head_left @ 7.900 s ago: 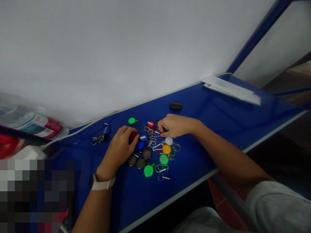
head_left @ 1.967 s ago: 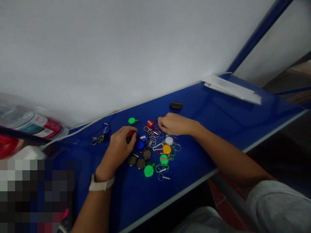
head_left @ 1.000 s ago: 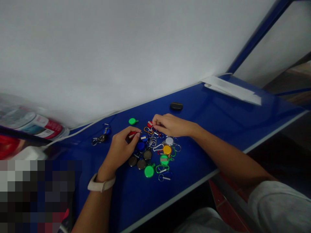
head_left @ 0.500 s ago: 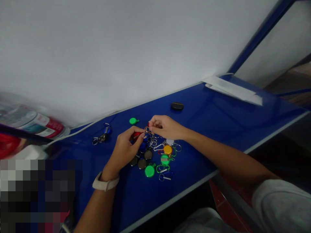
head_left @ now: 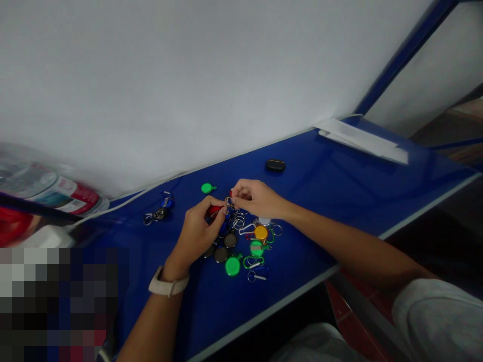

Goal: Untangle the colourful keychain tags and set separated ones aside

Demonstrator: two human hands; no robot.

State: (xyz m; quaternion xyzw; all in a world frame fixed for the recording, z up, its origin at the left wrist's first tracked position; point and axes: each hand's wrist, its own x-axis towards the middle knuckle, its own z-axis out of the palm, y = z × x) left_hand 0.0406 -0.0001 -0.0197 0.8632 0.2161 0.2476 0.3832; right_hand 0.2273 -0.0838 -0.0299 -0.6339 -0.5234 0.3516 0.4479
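A cream wristband (head_left: 168, 285) circles the wrist behind the left hand (head_left: 198, 236), at about seven o'clock. At four o'clock, a pale grey T-shirt sleeve (head_left: 437, 322) covers the arm behind the right hand (head_left: 256, 198), and pale grey clothing (head_left: 317, 344) shows at six o'clock.

The left hand (head_left: 199, 234) holds a small red tag (head_left: 213, 210) in its fingers. The right hand (head_left: 257, 198) pinches a little metal ring (head_left: 228, 201) just beside it, though the hands hide so much that it is hard to see if the ring and the tag are joined. Under the hands lies a messy pile of key rings (head_left: 238, 221) and round tags on a shiny blue table (head_left: 320, 173). A bright green tag (head_left: 233, 265) and a yellow tag (head_left: 260, 232) sit in the pile. A small black case (head_left: 275, 165) lies farther up the table, and a bunch of metal clips (head_left: 156, 215) lies to the left. A white watch band (head_left: 168, 286) circles the left wrist.
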